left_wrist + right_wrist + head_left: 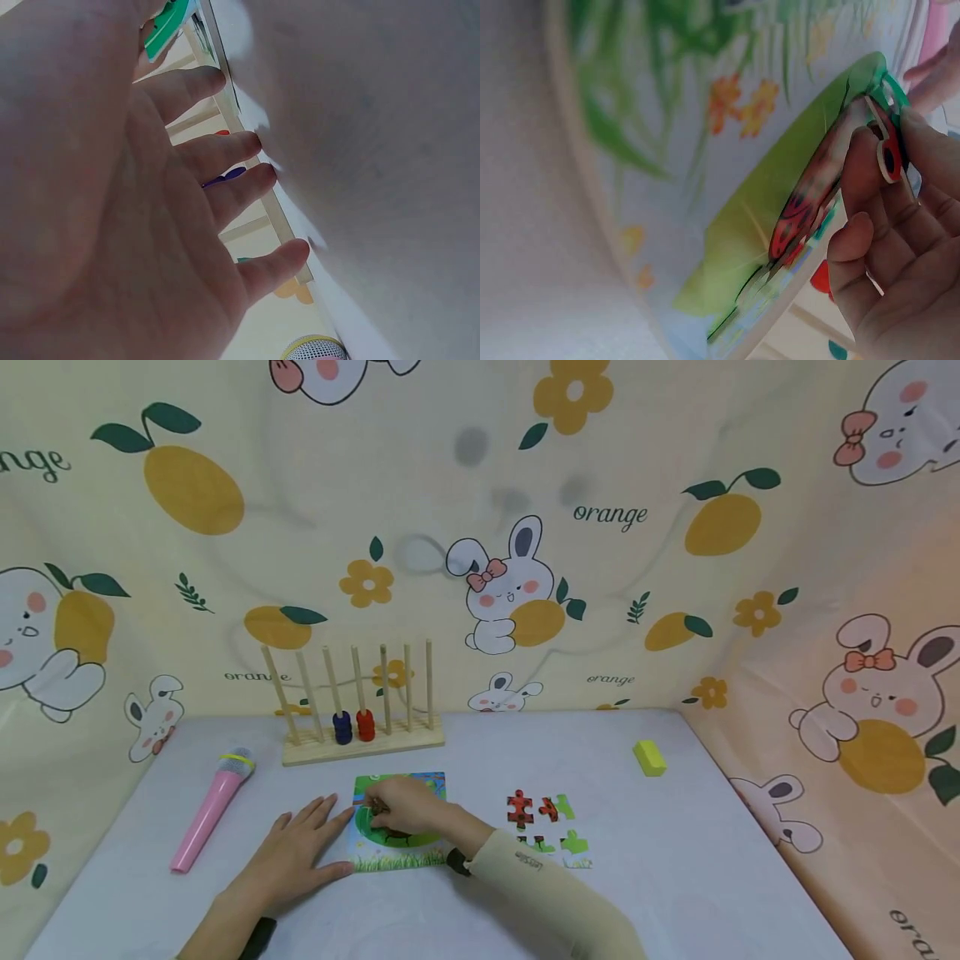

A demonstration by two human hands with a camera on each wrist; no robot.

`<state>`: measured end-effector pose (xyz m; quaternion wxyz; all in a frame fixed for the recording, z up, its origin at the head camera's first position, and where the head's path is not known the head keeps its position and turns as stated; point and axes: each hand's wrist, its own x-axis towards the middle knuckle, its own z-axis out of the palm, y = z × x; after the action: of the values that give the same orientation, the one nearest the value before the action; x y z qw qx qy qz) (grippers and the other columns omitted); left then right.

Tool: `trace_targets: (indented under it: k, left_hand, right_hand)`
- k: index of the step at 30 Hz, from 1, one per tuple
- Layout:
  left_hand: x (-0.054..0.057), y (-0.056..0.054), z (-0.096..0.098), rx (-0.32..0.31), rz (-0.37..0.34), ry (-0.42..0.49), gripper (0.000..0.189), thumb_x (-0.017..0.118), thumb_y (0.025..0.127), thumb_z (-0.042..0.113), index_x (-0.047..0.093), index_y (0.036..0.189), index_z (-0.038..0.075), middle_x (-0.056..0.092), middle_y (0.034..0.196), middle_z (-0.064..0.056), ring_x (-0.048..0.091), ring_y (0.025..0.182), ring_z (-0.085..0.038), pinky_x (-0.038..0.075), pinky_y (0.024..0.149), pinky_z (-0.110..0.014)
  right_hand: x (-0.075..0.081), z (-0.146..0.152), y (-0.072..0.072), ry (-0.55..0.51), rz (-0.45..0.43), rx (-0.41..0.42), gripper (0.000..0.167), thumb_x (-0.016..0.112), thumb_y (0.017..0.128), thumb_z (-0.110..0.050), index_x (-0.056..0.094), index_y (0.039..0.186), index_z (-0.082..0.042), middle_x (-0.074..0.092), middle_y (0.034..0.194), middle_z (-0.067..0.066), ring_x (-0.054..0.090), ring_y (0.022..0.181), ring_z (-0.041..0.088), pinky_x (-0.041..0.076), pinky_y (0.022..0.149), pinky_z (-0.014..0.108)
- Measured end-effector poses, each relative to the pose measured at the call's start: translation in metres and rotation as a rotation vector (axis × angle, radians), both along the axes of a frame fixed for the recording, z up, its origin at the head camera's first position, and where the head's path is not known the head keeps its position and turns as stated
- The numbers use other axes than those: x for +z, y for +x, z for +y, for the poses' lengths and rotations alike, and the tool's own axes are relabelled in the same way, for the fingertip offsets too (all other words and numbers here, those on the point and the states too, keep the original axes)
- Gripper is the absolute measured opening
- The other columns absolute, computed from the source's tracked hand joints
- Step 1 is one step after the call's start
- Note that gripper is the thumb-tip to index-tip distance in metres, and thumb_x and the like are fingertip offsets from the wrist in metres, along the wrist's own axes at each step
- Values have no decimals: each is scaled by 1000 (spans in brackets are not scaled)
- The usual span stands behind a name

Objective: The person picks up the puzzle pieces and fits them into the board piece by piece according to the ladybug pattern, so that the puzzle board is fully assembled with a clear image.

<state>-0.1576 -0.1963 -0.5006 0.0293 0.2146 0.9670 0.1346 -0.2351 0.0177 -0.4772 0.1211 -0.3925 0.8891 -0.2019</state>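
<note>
A picture puzzle (401,860) with a green leaf and grass along its bottom lies flat in front of me. Over its upper left part, my right hand (408,807) pinches a puzzle piece (890,157) between thumb and fingers. That piece shows red with a black spot and some green, tilted up from the picture in the right wrist view. My left hand (288,858) rests on the table with fingers spread, its fingertips and thumb right at the puzzle's left edge. Several loose red and green pieces (520,808) lie to the right.
A wooden peg rack (367,745) with blue beads (342,728) and red beads (365,725) stands behind the puzzle. To the left lies a pink microphone (210,814). At the back right is a yellow-green block (649,758). A patterned cloth (420,560) hangs behind the table.
</note>
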Motion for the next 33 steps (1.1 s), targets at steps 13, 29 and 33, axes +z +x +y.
trace_targets:
  k: [13,29,33]
  left_hand:
    - [0,0,0,1,3,4,86,56,87,72,49,149,13,40,154,-21,34,141,-45,27,102,-76]
    - [-1,0,0,9,2,-4,85,58,86,71,49,148,13,41,153,-22,35,140,-45,28,100,-76]
    - [0,0,0,7,1,0,84,59,86,70,49,148,14,40,153,-21,35,140,-45,28,101,-76]
  right_hand:
    - [-4,-8,7,174,213,-59,41,80,85,-36,73,122,-21,58,94,-7,51,79,4,41,61,15]
    - [-2,-15,10,201,241,-107,34,84,80,-38,73,108,-21,64,97,-7,59,85,8,47,66,19]
    - [-2,-15,9,189,228,-110,34,84,80,-38,73,107,-20,65,96,-7,58,84,8,47,67,19]
